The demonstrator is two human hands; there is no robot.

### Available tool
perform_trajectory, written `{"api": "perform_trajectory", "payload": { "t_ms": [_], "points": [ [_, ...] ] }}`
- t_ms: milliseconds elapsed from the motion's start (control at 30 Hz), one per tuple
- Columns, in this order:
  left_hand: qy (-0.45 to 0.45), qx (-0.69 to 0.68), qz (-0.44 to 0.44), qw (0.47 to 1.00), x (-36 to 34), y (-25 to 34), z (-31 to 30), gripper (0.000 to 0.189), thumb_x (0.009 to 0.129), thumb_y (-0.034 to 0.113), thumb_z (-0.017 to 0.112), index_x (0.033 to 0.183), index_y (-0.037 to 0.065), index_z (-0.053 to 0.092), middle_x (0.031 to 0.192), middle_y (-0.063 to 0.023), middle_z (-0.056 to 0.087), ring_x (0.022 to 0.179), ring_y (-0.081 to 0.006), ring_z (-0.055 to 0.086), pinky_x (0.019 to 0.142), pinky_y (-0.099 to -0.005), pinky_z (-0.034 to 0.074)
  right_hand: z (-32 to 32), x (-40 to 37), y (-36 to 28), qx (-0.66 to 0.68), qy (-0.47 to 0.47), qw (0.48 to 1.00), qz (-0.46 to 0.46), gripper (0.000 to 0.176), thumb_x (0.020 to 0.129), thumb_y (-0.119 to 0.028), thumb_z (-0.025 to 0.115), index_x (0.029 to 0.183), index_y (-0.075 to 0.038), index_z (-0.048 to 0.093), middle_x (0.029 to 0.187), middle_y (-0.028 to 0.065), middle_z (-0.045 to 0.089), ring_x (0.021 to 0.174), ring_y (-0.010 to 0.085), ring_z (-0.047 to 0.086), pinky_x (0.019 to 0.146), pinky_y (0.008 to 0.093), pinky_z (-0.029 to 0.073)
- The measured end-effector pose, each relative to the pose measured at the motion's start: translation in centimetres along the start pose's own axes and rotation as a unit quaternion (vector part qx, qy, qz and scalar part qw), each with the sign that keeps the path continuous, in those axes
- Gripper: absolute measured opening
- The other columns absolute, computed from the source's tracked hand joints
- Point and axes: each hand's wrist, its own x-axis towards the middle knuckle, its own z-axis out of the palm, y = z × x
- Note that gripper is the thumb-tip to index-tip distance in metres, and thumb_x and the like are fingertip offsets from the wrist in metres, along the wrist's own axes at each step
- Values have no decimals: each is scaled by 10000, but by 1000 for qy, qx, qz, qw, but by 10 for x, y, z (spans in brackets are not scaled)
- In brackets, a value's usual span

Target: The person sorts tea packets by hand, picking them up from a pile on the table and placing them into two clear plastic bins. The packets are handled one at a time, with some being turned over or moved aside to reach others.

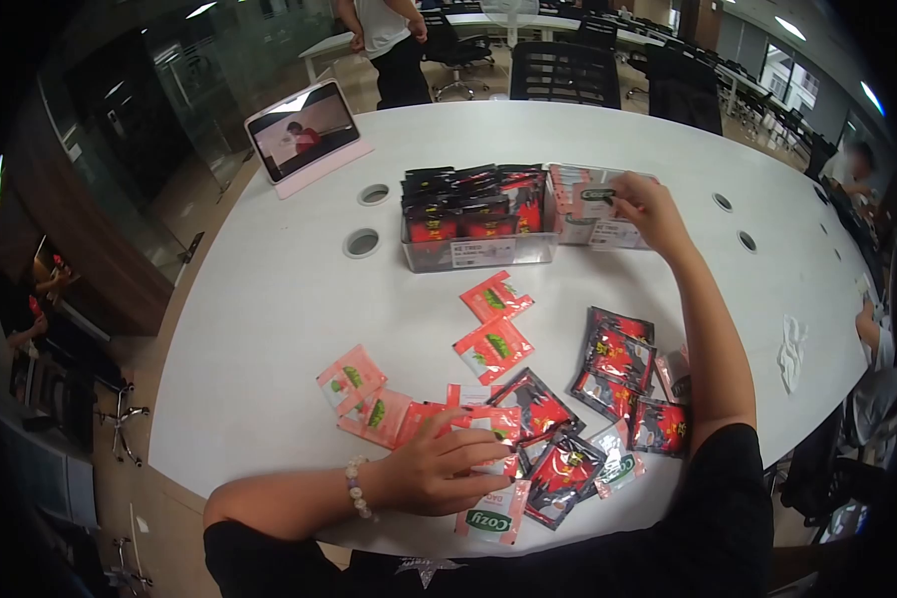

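Note:
My right hand (650, 211) is at the right clear bin (623, 237), its thumb and fingers pinched on a pink Cozy sachet (594, 202) at the bin's top. More pink sachets stand in that bin's left part. My left hand (439, 466), with a beaded bracelet at the wrist, lies with fingers stretched over the near pile. Under and around it are pink sachets (378, 416), a Cozy sachet (492, 512) and black-and-red sachets (565, 478). What lies beneath the palm is hidden.
The left clear bin (480, 251) holds many black-and-red sachets. More black-and-red sachets (619, 357) lie beside my right forearm. A tablet (304, 135) stands at the back left. Round holes (361, 242) pierce the table. A white cloth (792, 354) lies at right; people are nearby.

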Motion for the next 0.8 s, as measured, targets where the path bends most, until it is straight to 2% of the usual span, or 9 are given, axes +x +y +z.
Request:
{"api": "perform_trajectory", "payload": {
  "t_ms": [167, 233, 267, 367, 533, 633, 667, 767, 800],
  "points": [
    [5, 17, -11, 1000, 3, 1, -1, 312, 685, 159, 719, 986, 218, 662, 1123, -22, 561, 1071, -195, 552, 961, -487, 388, 12, 2, 23, 38, -37, 999, 11, 123, 839, 3, 600, 952, 5, 550, 804, 81, 637, 734, 147, 632, 674, 269, 486],
    [5, 9, -18, 1000, 1, 1, 1, 286, 719, 166, 699, 996, 208, 644, 1149, -12, 565, 1077, -178, 544, 979, -469, 358, 12, 1, 13, 35, -30, 999, 21, 106, 847, 4, 592, 943, 8, 548, 804, 84, 637, 731, 142, 628, 672, 267, 485],
    [5, 4, -21, 1000, 0, 1, 2, 273, 736, 170, 689, 1001, 203, 635, 1162, -7, 567, 1081, -170, 540, 988, -459, 343, 8, 1, 7, -18, 0, 1000, 22, 86, 860, 11, 574, 943, 9, 550, 797, 79, 633, 711, 136, 620, 670, 257, 485],
    [9, 5, -16, 1000, 3, 2, 0, 246, 747, 161, 684, 984, 203, 636, 1150, -5, 574, 1072, -167, 545, 987, -460, 343, 2, 5, 5, 64, 60, 994, 68, 78, 873, 12, 558, 951, 8, 551, 794, 71, 629, 703, 135, 619, 680, 250, 489],
    [9, 2, -15, 1000, 3, 3, -1, 211, 760, 158, 683, 961, 203, 641, 1125, -2, 586, 1056, -160, 553, 977, -457, 346, 22, -1, 39, 72, -14, 997, 9, 97, 896, -19, 543, 976, 32, 563, 865, 119, 635, 753, 177, 651, 707, 288, 492],
    [7, 5, -14, 1000, 3, 3, -1, 216, 757, 164, 689, 964, 204, 642, 1124, -2, 587, 1055, -157, 554, 972, -455, 349, 30, 2, 47, 37, -41, 998, 22, 136, 889, -49, 568, 999, 29, 587, 882, 138, 628, 738, 197, 641, 688, 315, 484],
    [6, 4, -14, 1000, 3, 3, -1, 221, 755, 167, 691, 967, 203, 643, 1125, -3, 586, 1057, -157, 553, 971, -454, 350, 31, 1, 47, -33, -33, 999, 19, 166, 878, -101, 572, 1006, -9, 624, 838, 133, 618, 782, 223, 596, 732, 358, 447],
    [-2, 3, -18, 1000, 4, 4, -2, 252, 737, 163, 698, 979, 206, 644, 1139, -8, 575, 1062, -161, 552, 968, -458, 353, 38, -5, 33, -238, -36, 969, -52, 188, 868, -157, 548, 995, -57, 644, 781, 102, 597, 842, 242, 538, 796, 384, 390],
    [-3, 10, -17, 1000, 3, 3, -1, 266, 728, 163, 699, 984, 208, 644, 1144, -10, 569, 1063, -165, 551, 969, -461, 353, 38, -5, 25, -247, -65, 966, -23, 209, 861, -203, 523, 978, -100, 662, 844, 75, 593, 888, 239, 500, 820, 395, 346]
  ]
}}
